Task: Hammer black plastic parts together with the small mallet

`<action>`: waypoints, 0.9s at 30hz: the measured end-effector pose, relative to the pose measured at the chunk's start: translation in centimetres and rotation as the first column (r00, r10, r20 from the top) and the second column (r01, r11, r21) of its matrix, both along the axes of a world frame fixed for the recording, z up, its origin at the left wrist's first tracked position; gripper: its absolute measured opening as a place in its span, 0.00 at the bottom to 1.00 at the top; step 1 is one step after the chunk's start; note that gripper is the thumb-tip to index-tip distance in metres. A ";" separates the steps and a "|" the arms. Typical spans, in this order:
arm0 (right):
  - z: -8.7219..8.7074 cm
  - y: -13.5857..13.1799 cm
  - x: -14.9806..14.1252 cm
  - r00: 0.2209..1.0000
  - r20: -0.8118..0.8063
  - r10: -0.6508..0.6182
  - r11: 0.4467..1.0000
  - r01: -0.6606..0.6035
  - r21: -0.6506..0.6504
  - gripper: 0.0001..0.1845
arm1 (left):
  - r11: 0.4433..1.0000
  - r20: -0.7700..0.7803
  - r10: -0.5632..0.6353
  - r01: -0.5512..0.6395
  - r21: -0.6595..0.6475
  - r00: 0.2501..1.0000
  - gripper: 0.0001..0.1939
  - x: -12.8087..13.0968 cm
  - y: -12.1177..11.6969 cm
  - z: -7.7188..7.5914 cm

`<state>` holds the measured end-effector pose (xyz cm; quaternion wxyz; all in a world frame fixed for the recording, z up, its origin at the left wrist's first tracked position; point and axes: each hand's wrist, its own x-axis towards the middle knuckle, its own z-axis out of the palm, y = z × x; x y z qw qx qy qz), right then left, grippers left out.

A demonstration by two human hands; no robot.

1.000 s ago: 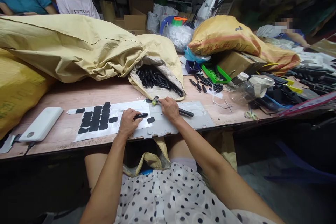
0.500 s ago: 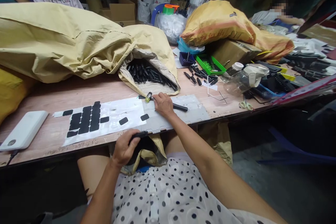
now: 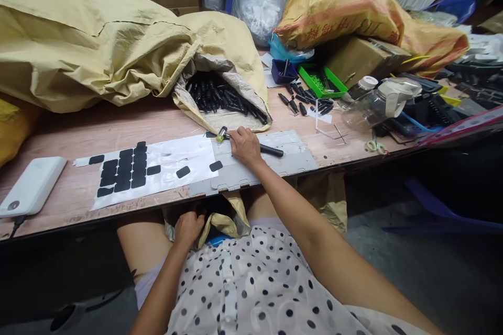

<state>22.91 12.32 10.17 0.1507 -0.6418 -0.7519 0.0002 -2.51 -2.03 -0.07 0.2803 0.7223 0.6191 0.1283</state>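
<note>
My right hand (image 3: 245, 145) rests on the grey board and is closed round a small hammer (image 3: 272, 151), its yellowish-tipped head pointing left and its black handle to the right. Below the table edge, my left hand (image 3: 189, 226) is at the mouth of a tan sack (image 3: 225, 225) between my legs. Its fingers look curled, but the dark opening hides what they hold, if anything. Left of the hammer lies a white sheet (image 3: 176, 149) bearing several black rounded squares (image 3: 124, 167). One black square (image 3: 216, 166) lies near the sheet's right end.
Behind the board, a large tan sack (image 3: 118, 36) lies open, showing many black slender parts (image 3: 216, 95). A white power bank (image 3: 33, 183) is at left. Rightward are a green tray (image 3: 322, 84), a clear jug (image 3: 365, 107), scissors (image 3: 376, 146) and an orange sack (image 3: 338, 5).
My left hand has gone down from the table edge to the sack in my lap; the black part it held no longer shows. The right hand stays on the hammer. The view has tilted down.
</note>
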 end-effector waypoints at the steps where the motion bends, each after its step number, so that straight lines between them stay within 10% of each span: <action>1: 0.0 0.0 0.0 1.000 0.002 -0.003 1.000 0.003 0.000 0.18 | 1.000 -0.038 0.011 -0.011 -0.021 0.999 0.15 0.1 -0.1 0.9; 6: 0.0 -0.1 -0.4 1.000 0.011 -0.024 1.000 0.024 -0.003 0.17 | 0.939 0.079 -0.161 0.177 -0.295 0.984 0.17 2.7 0.4 9.5; 11: 0.0 -0.4 -0.5 1.000 0.005 -0.023 1.000 0.023 0.006 0.16 | 0.981 0.394 -0.093 0.151 -0.118 0.915 0.21 7.7 7.7 16.4; 15: 0.0 -0.5 -0.4 1.000 0.007 -0.011 1.000 0.011 0.005 0.16 | 0.941 0.423 0.148 -0.259 0.218 0.894 0.13 11.0 18.8 17.3; 19: -0.1 -0.5 -0.4 1.000 0.003 0.011 1.000 -0.011 0.014 0.14 | 0.857 0.331 0.362 -0.451 0.249 0.872 0.12 11.9 27.7 17.0; 27: 0.2 -0.7 -0.8 1.000 -0.005 -0.006 1.000 0.006 -0.007 0.14 | 0.844 0.177 0.508 -0.528 0.093 0.843 0.07 11.0 31.1 17.7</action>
